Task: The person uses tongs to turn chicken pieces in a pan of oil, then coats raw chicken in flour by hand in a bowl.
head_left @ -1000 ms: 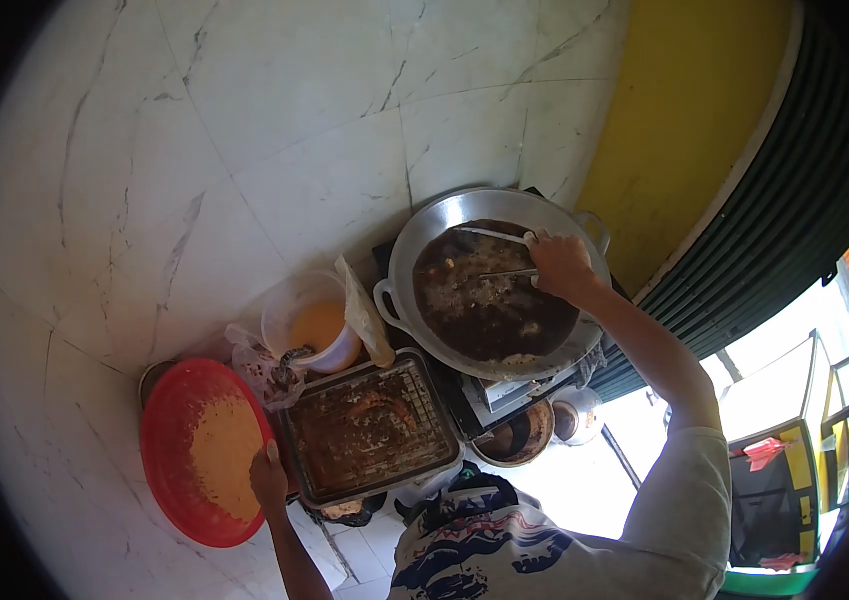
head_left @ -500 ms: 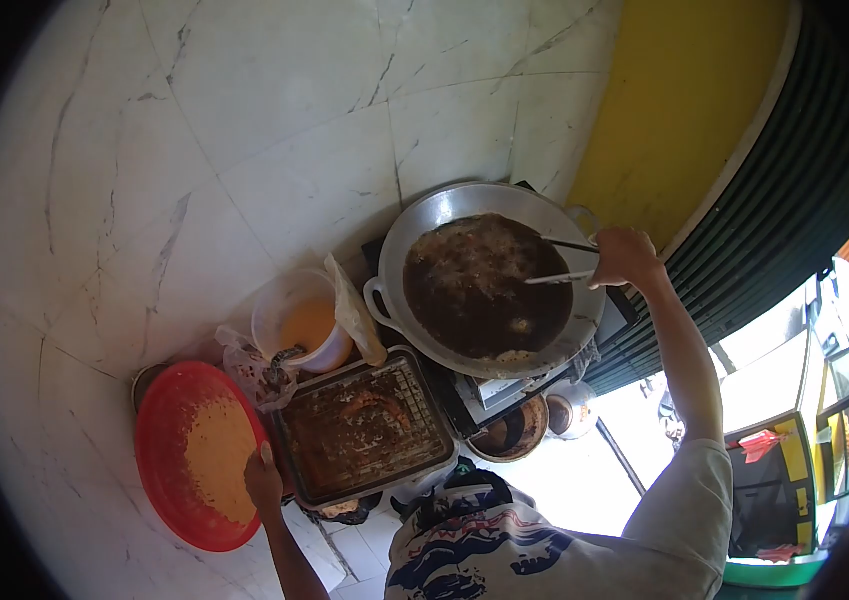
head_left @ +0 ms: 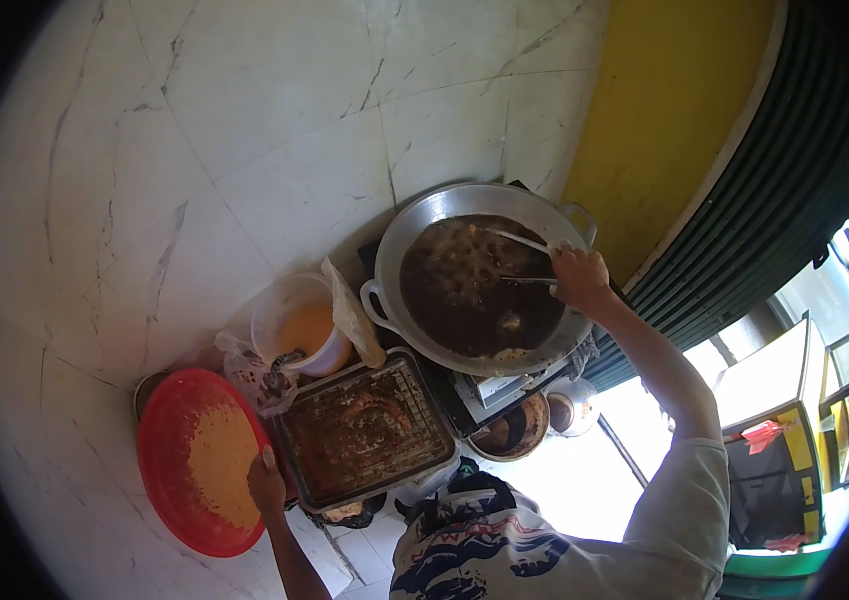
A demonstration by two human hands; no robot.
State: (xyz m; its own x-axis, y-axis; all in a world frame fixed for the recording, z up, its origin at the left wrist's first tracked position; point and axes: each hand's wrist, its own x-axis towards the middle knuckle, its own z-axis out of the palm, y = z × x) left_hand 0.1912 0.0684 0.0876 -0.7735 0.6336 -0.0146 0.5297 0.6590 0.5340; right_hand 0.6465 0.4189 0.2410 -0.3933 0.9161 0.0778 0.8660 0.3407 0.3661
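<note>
The right hand [head_left: 579,278] is closed around shiny metal tongs [head_left: 522,260]. The two thin tips of the tongs reach into the wok [head_left: 422,215], a big round silver pan with loop handles. Dark brown oil fills the wok, and small lumpy pieces of food float in it.

Just below the wok sits a flat square tray [head_left: 364,430] with a wire rack and greasy brown bits. Beside the wok stands a round plastic tub [head_left: 299,325] of orange batter.

The left hand [head_left: 266,485] rests half open on the rim of a wide red bowl [head_left: 169,445], past the tray from the wok. Yellow crumbs lie in it.
</note>
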